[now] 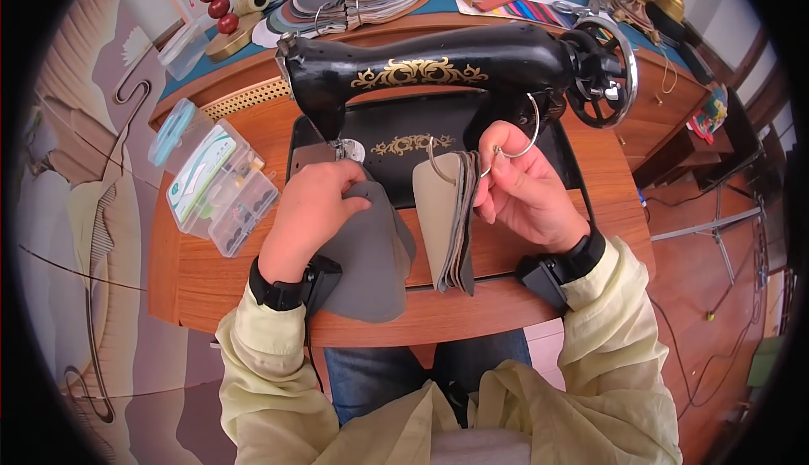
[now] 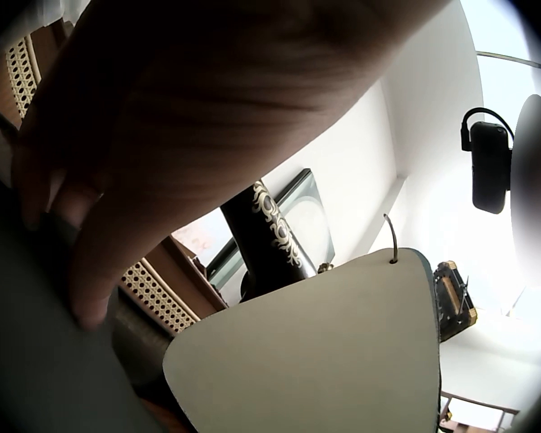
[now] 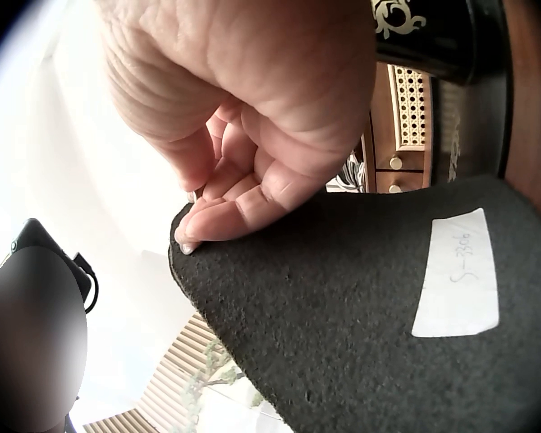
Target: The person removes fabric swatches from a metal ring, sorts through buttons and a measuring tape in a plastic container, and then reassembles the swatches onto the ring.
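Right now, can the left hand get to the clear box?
Probably yes. The box sits near the left hand, and nothing seems to stand between them. That hand grips grey swatches, though, so it might need to let go first.

My head feed is bright, though bowed toward its blacked-out corners. On the left-wrist feed, glare at two o'clock leaves the left hand point(image 2: 207, 126) in deep shadow; my right-wrist feed washes out toward ten o'clock.
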Motion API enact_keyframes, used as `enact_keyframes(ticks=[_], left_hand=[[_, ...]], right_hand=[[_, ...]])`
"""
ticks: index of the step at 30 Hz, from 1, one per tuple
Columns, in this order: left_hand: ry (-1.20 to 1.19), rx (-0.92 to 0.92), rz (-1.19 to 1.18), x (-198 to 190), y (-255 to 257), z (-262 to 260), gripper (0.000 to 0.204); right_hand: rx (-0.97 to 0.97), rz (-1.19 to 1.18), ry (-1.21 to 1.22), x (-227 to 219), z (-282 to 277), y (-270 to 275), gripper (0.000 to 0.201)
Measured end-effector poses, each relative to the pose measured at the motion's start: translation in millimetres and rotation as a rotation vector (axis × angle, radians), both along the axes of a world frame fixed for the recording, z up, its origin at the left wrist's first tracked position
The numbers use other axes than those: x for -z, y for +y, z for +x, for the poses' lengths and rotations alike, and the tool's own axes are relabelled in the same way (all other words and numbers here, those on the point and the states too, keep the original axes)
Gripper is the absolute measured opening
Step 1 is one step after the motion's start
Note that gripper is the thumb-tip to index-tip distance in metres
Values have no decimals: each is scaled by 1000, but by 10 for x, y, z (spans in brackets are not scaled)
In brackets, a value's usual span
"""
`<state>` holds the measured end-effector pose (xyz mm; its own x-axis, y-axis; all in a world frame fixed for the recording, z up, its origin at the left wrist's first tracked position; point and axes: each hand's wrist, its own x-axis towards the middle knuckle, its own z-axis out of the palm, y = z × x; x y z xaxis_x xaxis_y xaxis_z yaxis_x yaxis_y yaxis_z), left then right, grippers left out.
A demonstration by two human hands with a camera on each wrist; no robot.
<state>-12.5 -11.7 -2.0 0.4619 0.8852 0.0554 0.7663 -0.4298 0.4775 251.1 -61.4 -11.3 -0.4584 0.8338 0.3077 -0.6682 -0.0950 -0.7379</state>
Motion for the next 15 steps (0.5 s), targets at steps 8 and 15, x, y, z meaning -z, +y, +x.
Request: enact_keyframes(ticks=[8,15], left_hand=[[112,-49,199,-78,-90,63,13],[-96,-6,430,-77,-72,82,7]], right_hand=[[2,1,16,9,10,22,9],[23,0,16,54,21,58,11]])
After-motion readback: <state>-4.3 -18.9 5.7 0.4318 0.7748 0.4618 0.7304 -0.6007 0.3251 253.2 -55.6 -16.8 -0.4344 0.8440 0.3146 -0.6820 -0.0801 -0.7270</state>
